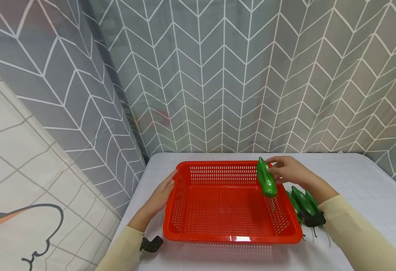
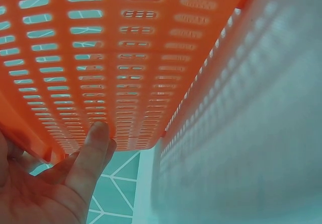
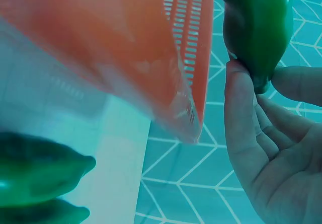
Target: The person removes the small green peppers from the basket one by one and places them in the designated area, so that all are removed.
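Observation:
My right hand (image 1: 286, 170) pinches a glossy green pepper (image 1: 266, 178) between thumb and fingers. It holds the pepper above the right side of a red plastic basket (image 1: 232, 238), its stem pointing down toward the basket in the head view. The right wrist view shows the fingertips at the narrow tip of this pepper (image 3: 259, 27). At the basket's left side lies my left hand (image 1: 162, 194), fingers extended along the rim. Its thumb (image 2: 95, 146) touches the slotted outer wall (image 2: 100, 83) in the left wrist view.
Several more green peppers (image 1: 303, 201) lie on the white tabletop (image 1: 360, 188), just right of the basket and partly hidden by the right forearm. Behind the table hangs a grey curtain (image 1: 211, 94) with white chevron lines. Each wrist wears a small black device (image 1: 151, 244).

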### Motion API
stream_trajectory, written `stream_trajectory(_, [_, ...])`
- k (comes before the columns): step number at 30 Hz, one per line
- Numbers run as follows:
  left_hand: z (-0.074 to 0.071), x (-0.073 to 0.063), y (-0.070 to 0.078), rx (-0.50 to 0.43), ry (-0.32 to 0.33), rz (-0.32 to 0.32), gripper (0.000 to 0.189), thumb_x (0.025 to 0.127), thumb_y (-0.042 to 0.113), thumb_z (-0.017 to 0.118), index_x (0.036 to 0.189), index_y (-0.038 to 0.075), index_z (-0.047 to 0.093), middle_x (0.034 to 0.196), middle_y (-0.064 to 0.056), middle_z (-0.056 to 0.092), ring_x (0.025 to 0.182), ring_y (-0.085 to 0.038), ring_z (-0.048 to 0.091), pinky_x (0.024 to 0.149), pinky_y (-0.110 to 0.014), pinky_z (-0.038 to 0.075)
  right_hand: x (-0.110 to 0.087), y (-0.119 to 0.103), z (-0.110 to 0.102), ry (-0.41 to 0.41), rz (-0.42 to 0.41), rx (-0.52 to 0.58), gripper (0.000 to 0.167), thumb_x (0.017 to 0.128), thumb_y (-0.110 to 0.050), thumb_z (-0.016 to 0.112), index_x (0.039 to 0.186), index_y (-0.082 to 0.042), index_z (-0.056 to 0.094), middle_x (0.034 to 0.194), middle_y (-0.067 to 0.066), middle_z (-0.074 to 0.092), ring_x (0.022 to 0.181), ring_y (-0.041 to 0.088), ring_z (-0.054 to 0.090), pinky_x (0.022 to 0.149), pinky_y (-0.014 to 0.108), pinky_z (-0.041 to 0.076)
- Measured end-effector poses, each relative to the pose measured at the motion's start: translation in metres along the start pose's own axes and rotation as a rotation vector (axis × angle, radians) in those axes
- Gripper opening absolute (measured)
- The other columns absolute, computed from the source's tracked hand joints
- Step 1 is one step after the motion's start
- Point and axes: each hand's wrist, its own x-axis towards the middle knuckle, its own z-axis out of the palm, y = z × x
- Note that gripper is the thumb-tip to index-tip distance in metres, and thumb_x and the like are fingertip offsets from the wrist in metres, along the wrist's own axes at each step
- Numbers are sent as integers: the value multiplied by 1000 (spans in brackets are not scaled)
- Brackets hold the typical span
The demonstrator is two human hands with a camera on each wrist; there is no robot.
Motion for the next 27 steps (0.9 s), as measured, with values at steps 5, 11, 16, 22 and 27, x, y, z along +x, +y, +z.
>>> stream_trajectory(5, [0, 0, -1, -6, 3, -7, 52, 112, 20, 37, 162, 11, 27, 162, -15, 34, 143, -34, 38, 118, -54, 28, -6, 6, -6, 17, -7, -4, 50, 102, -11, 58, 142, 15, 43, 109, 20, 68, 87, 25, 70, 80, 48, 61])
stream_trajectory(11, [0, 0, -1, -12, -1, -3, 52, 112, 20, 37, 162, 11, 27, 162, -15, 33, 144, -34, 36, 119, -54, 26, -11, 10, -13, 30, -4, -24, 49, 104, -11, 56, 142, 16, 42, 112, 23, 67, 89, 27, 71, 82, 51, 60])
stream_trajectory(16, [0, -1, 0, -15, 2, 1, 52, 112, 20, 37, 162, 12, 27, 162, -14, 33, 144, -34, 37, 118, -54, 28, -14, 14, -18, 46, 6, -36, 48, 104, -10, 54, 142, 17, 42, 113, 24, 67, 87, 26, 70, 81, 51, 60])
stream_trajectory(22, [0, 0, -1, -16, -9, 2, 52, 112, 20, 37, 162, 12, 27, 162, -15, 33, 144, -34, 37, 118, -53, 28, -19, 20, -23, 67, 54, -69, 50, 104, -13, 54, 143, 16, 41, 115, 26, 65, 89, 25, 69, 82, 51, 60])
stream_trajectory(27, [0, 0, 1, -11, -6, -5, 52, 112, 20, 38, 162, 12, 27, 162, -14, 33, 145, -34, 36, 118, -54, 27, -24, 28, -28, 76, 65, -97, 49, 105, -14, 51, 143, 15, 41, 119, 29, 64, 93, 27, 69, 83, 53, 60])
